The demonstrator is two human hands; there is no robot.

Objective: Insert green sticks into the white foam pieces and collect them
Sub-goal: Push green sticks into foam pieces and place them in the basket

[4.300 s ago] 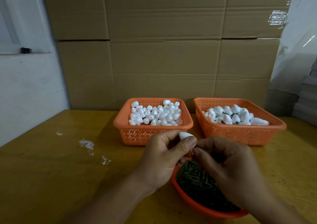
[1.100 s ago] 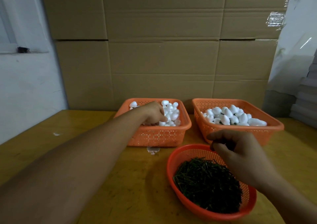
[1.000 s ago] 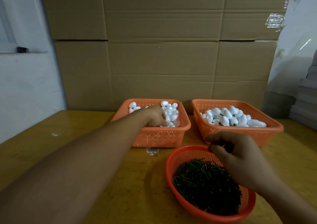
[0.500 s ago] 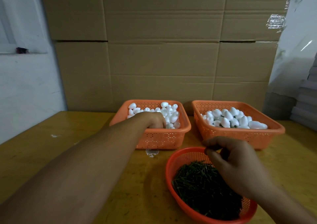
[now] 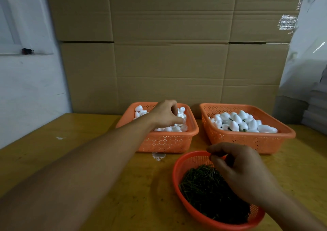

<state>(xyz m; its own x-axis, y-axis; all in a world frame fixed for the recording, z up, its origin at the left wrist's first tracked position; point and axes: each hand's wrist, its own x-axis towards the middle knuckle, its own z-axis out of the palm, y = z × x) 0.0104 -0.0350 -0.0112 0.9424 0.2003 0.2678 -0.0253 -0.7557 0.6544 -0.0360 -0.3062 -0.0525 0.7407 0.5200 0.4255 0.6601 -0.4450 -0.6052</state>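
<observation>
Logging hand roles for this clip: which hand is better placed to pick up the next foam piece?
Left. The left hand is already in the left basket, fingers curled among the foam pieces. The right hand hovers over the sticks.

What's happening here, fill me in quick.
A person is fitting green sticks into white foam pieces. The left hand reaches into the left basket of plain foam pieces, fingers curled down among them. The right hand pinches above the round basket of green sticks. The right basket holds finished pieces.
</observation>
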